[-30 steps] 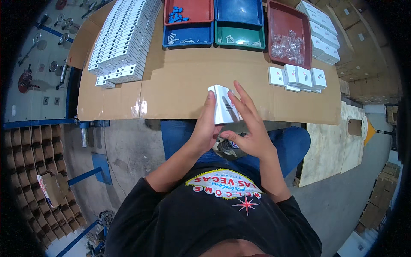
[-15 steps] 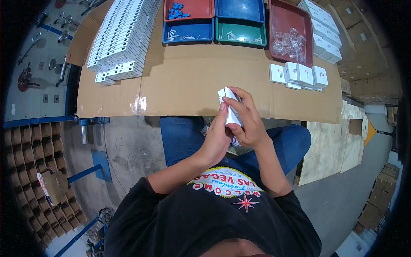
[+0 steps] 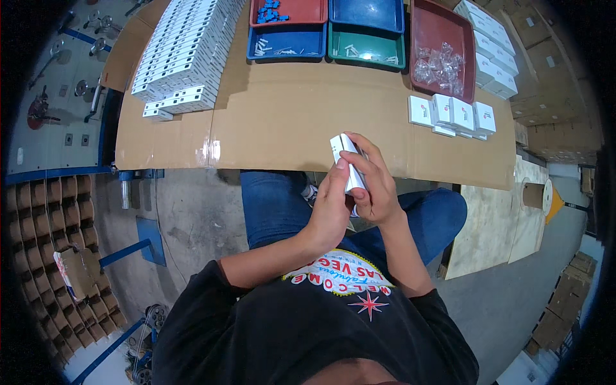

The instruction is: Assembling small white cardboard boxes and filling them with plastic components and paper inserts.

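Note:
A small white box [image 3: 348, 173] is held between both my hands over my lap, just off the table's near edge. My left hand [image 3: 329, 208] wraps its left side, thumb lying along it. My right hand [image 3: 374, 186] grips the other side, with its fingers bent over the top and the thumb near the lower end. The box stands tilted, its far end uncovered, and a dark line runs along that end. My fingers hide much of its right face.
Cardboard covers the table [image 3: 289, 122]. Stacked white boxes [image 3: 186, 58] stand at the left, smaller white boxes [image 3: 462, 115] at the right. Along the back are a blue tray [image 3: 287, 54] and a green tray [image 3: 366, 58] of small parts, and a red tray [image 3: 420, 32] with clear pieces [image 3: 439, 67].
Both hands still hold the white box, with the fingers slightly shifted on it. The view has moved a little, so the table's things sit slightly differently in the picture.

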Demonstrator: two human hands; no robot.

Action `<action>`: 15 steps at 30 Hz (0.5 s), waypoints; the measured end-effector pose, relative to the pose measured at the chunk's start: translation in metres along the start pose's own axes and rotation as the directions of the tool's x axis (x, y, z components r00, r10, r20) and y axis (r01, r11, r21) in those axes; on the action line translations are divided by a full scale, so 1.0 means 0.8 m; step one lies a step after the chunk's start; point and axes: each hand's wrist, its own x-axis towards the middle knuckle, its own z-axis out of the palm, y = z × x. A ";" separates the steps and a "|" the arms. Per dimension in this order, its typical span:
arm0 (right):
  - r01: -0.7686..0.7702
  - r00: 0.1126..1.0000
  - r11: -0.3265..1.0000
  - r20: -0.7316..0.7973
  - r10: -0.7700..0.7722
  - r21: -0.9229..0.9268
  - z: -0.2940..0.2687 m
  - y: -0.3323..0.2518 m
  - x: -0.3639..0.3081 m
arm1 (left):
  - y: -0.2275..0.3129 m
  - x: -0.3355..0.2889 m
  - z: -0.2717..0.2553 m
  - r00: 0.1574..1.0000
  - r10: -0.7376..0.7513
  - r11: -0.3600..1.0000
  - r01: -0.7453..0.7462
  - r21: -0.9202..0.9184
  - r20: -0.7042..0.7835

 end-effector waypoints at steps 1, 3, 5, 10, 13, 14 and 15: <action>-0.004 1.000 1.000 -0.004 0.004 0.002 -0.001 0.000 -0.001 | -0.001 0.000 0.000 1.000 -0.002 1.000 0.002 -0.002 0.000; 0.000 1.000 1.000 -0.006 0.000 0.017 -0.001 0.000 0.000 | -0.002 0.000 -0.003 1.000 0.000 1.000 -0.001 0.029 0.017; 0.005 1.000 0.999 -0.006 -0.005 0.035 0.000 0.001 0.001 | -0.003 0.002 -0.007 0.999 0.003 0.999 -0.004 0.032 0.032; 0.024 0.999 0.997 -0.038 -0.021 0.080 0.006 0.008 -0.002 | -0.004 0.003 -0.009 0.999 0.015 0.998 -0.017 0.066 0.032; 0.023 0.999 0.995 -0.040 -0.020 0.096 0.010 0.013 -0.006 | -0.007 0.006 -0.014 1.000 0.015 0.996 -0.018 0.085 0.027; 0.023 0.999 0.995 -0.036 -0.019 0.096 0.010 0.013 -0.006 | -0.007 0.005 -0.013 1.000 0.019 0.997 -0.021 0.069 0.023; 0.019 0.999 0.994 -0.037 -0.015 0.105 0.009 0.012 -0.005 | -0.007 0.005 -0.013 1.000 0.023 0.998 -0.024 0.053 0.018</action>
